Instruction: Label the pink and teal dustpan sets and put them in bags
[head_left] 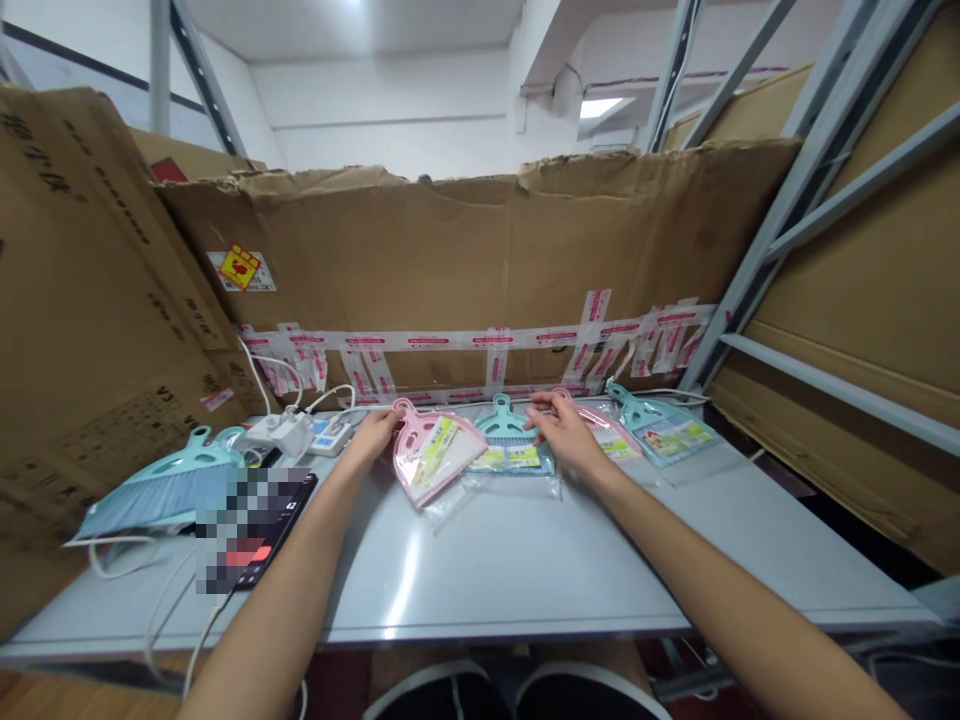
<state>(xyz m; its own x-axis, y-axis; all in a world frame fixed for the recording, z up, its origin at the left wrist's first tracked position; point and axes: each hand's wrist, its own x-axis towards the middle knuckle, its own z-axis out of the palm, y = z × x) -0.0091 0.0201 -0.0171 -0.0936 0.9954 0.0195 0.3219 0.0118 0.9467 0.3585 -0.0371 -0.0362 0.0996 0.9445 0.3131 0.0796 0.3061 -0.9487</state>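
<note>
My left hand (375, 438) is at the left edge and handle of a pink dustpan-and-brush set (427, 450) in clear plastic wrap, its fingers closed there. This set lies tilted, overlapping the wrap of a teal dustpan-and-brush set (495, 425). My right hand (564, 428) hovers over or rests lightly between the teal set and a second pink set (611, 435), with its fingers bent and apart. That hand and forearm hide part of the second pink set. Farther right lies another wrapped teal set (664, 425).
An unwrapped teal dustpan with blue-bristled brush (169, 485) lies at the left beside a phone (262, 530) and cables. White chargers and a power strip (289, 435) sit behind. A taped cardboard wall (450, 260) closes the back of the grey table (480, 570); metal shelf posts (780, 210) stand right.
</note>
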